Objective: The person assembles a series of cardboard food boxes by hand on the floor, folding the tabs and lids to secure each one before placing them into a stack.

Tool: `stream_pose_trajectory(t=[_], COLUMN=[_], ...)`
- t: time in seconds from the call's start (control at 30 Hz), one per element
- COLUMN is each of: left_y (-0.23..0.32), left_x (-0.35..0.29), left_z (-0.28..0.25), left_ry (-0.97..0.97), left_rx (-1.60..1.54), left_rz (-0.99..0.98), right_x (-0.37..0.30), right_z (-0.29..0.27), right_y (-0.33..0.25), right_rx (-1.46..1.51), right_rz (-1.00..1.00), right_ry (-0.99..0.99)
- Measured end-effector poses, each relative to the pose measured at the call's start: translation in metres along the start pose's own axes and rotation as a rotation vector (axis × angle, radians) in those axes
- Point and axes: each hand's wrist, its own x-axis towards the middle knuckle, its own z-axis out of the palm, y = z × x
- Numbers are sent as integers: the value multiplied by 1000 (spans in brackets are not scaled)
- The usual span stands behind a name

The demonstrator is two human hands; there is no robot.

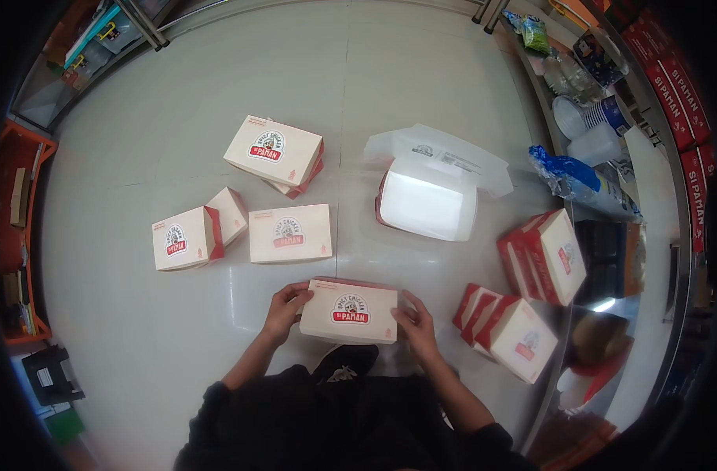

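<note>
Between my two hands is a closed cream and red cardboard food box, held level just in front of my body. My left hand grips its left end, and the fingers of my right hand close on its right end. Beyond it lies another closed food box on the floor. To the far right of that stands an open food box, its white inside showing, with a translucent plastic bag along its back edge.
Further closed boxes sit in a pile at the back and a pair at the left. Two leaning groups, one stack and another, stand at the right beside a shelf of packaging. An orange rack borders the left.
</note>
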Motion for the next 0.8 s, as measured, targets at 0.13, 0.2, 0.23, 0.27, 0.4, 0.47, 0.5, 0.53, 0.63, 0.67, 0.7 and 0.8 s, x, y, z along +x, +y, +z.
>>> stream_pose_trajectory(t=[0.13, 0.2, 0.23, 0.27, 0.4, 0.47, 0.5, 0.53, 0.63, 0.67, 0.7, 0.8], left_y=[-6, -5, -5, -4, 0, -1, -2, -4, -8, -13, -18, -26], left_x=[9, 8, 7, 7, 2, -2, -6, -9, -18, -18, -17, -18], left_z=[-8, -6, -5, -6, -7, -8, -10, -10, -8, -7, -5, 2], left_ry=[-79, -87, -95, -92, -35, -31, -70, -109, -120, -119, -56, 38], left_rx=[-73, -90, -105, -108, 15, 90, 127, 165, 100, 100, 166, 253], left_rz=[-120, -94, -66, -67, -18, 21, 83, 145, 187, 186, 242, 299], right_x=[4, 5, 5, 5, 5, 2, 0, -1, -7, -9, -10, -15], right_z=[-7, -7, -6, -5, -4, -4, -3, -1, 6, 8, 9, 17], right_y=[-2, -4, -7, -8, -2, 7, 9, 11, 10, 13, 16, 15], right_rx=[-2, 15, 34, 31, -23, -29, -48, -67, -214, -214, -246, -243], right_rz=[163, 168, 169, 172, 119, 41, 1, -40, -107, -106, -121, -182], right_ry=[11, 13, 15, 13, -14, -15, -23, -30, 30, 29, 44, 13])
